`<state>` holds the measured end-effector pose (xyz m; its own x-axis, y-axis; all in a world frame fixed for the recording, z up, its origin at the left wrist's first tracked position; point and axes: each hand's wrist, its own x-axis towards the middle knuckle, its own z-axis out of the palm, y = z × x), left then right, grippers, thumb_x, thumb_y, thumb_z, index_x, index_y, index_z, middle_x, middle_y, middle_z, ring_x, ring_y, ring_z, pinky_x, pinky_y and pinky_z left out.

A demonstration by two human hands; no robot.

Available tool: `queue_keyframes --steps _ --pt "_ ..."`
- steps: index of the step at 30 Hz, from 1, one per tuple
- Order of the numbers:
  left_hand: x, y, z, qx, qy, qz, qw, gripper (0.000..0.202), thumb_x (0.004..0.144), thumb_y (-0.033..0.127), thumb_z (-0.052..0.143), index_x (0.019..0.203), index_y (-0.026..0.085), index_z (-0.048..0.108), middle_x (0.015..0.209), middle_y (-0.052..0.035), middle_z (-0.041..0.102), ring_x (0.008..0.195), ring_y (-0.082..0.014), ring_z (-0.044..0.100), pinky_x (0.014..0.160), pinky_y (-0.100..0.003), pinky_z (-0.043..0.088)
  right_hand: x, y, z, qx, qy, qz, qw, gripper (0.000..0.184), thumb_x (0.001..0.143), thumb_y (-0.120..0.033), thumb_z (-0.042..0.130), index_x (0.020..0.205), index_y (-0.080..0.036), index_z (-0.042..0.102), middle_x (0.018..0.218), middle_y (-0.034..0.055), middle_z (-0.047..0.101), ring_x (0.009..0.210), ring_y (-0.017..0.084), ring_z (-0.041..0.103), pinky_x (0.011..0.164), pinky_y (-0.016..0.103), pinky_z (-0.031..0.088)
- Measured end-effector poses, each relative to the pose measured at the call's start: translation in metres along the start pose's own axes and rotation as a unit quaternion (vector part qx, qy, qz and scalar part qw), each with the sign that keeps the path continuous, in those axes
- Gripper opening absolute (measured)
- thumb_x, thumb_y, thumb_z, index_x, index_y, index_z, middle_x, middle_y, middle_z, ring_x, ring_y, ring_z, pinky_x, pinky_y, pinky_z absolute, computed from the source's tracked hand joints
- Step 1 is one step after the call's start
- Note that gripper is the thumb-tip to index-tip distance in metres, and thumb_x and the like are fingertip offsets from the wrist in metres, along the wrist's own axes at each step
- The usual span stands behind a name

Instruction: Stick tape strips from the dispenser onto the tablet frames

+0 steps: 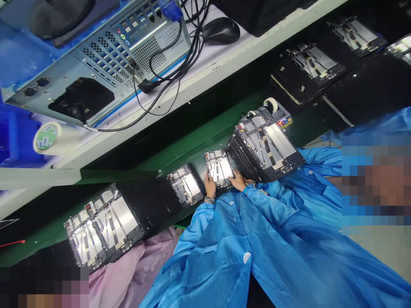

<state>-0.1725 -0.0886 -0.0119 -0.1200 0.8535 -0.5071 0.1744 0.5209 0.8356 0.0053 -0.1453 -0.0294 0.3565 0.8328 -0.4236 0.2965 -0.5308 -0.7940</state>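
Note:
An opened tablet (pixel 219 168) with bare silver battery plates and thin ribbon cables lies in front of me at the bench's near edge. My left hand (pixel 210 187) is closed on its left side, with a bracelet at the wrist. My right hand (pixel 238 181) grips its lower right edge, the fingers partly hidden. Left of it rests another opened tablet (pixel 185 185). On the right, close to my right hand, stands a leaning stack of opened tablets (pixel 269 145).
More opened tablets (pixel 105 226) lie at left by a person in a pink sleeve (pixel 128 273). A person in blue sits at right. Tape rolls (pixel 271 104) stand behind the stack. The shelf (pixel 224 60) holds a computer case (pixel 105 72), cables and a mouse (pixel 221 31).

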Motion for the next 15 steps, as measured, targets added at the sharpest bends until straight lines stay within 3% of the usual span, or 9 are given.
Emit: queue_keyframes --steps 3,6,10,15 --pt "-0.007 0.005 -0.001 -0.018 0.054 -0.005 0.998 0.049 0.096 0.03 0.057 0.144 0.018 0.06 0.139 -0.0132 0.066 0.129 -0.0224 0.062 0.115 -0.036 0.044 -0.002 -0.004 0.001 0.002 0.001 0.002 1.0 0.05 0.079 -0.026 0.066 0.128 -0.022 0.071 0.134 0.0085 0.069 0.143 0.029 0.05 0.125 0.046 0.033" --pt "-0.011 0.01 -0.002 -0.044 0.062 -0.013 0.997 0.051 0.095 0.028 0.057 0.145 0.017 0.059 0.14 -0.0134 0.064 0.126 -0.0215 0.063 0.113 -0.037 0.046 -0.004 -0.01 -0.001 0.016 0.006 -0.012 1.0 0.052 0.079 -0.027 0.065 0.131 -0.019 0.07 0.138 0.0113 0.066 0.139 0.028 0.053 0.122 0.045 0.037" --pt "-0.021 0.016 -0.015 -0.132 -0.01 -0.036 0.991 0.059 0.091 0.028 0.063 0.147 0.016 0.054 0.144 -0.0151 0.06 0.124 -0.0197 0.064 0.11 -0.037 0.049 -0.012 -0.023 -0.008 0.063 0.032 -0.009 0.997 0.051 0.081 -0.031 0.067 0.13 -0.018 0.07 0.136 0.011 0.068 0.131 0.029 0.06 0.12 0.049 0.039" --pt "-0.053 0.031 -0.065 -0.207 -0.094 -0.049 0.973 0.066 0.079 0.032 0.08 0.141 0.024 0.057 0.133 -0.0101 0.064 0.115 -0.0183 0.066 0.102 -0.033 0.053 -0.045 -0.058 -0.03 0.282 -0.001 -0.001 0.959 0.054 0.079 -0.037 0.076 0.13 -0.019 0.071 0.13 0.0092 0.072 0.118 0.028 0.068 0.112 0.048 0.049"
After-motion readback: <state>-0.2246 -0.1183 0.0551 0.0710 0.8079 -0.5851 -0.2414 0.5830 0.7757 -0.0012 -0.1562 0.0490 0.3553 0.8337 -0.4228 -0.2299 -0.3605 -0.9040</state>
